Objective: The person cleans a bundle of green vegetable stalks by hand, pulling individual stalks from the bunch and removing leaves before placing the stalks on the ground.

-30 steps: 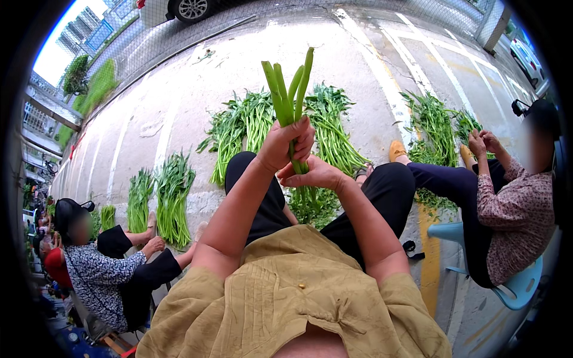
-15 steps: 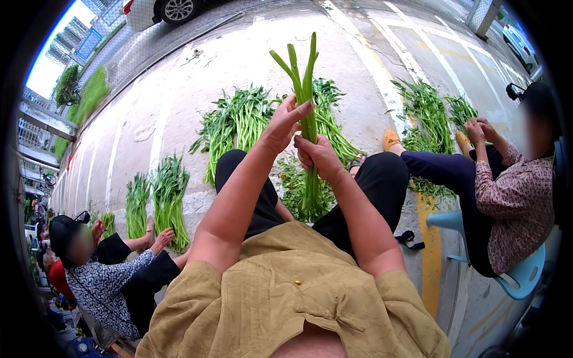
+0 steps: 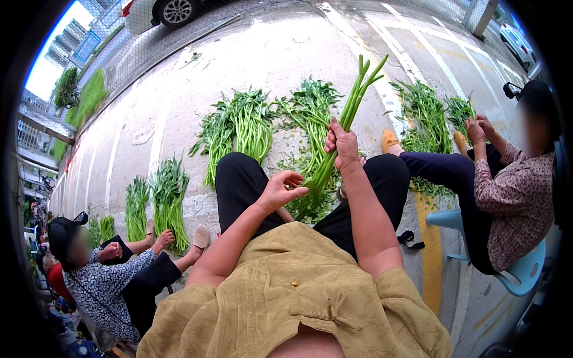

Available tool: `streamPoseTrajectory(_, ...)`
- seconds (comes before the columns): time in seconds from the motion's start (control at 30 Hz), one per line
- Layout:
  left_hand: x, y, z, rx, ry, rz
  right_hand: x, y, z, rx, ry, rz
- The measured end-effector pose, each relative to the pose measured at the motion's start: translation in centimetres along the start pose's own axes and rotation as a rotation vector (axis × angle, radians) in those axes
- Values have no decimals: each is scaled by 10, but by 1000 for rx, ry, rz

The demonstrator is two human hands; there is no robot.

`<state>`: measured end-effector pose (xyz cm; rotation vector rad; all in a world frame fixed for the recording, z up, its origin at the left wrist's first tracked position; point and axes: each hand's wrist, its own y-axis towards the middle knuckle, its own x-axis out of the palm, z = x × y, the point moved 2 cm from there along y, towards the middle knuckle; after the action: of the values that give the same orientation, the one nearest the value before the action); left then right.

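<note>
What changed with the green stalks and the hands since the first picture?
The left hand let go of the green stalks and moved down toward their leafy end. The right hand moved up and now grips them, and their tops swung to the right. The piles of greens and the blue stool stayed put.

A wire-mesh fence (image 3: 128,68) is edging the sunlit concrete pavement (image 3: 197,89). Beyond the fence, a white car (image 3: 141,17) is standing, a grass strip (image 3: 94,92) is running alongside, a tree (image 3: 67,89) is rising, and tall buildings (image 3: 62,45) are showing under bright sky. This side of the fence, white lines (image 3: 341,25) are striping the concrete; farther from it, a yellow band (image 3: 431,268) is running near a light-blue plastic stool (image 3: 445,219).
</note>
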<state>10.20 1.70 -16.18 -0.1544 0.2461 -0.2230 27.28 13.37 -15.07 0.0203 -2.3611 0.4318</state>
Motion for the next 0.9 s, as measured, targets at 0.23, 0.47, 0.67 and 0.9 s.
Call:
streamPoseTrajectory(0.23, 7, 7, -12, 56, 138, 34, 3, -4, -2, -36, -34, -50)
streamPoseTrajectory(0.47, 11, 10, -15, -233, -322, -30, 4, -7, -4, -55, -11, -123)
streamPoseTrajectory(0.67, 10, 9, -21, -162, -361, -109, 5, -8, -6, -74, -30, -112)
streamPoseTrajectory(0.9, 11, 10, -19, -208, -346, -1, 6, -10, -8, -93, -31, -86)
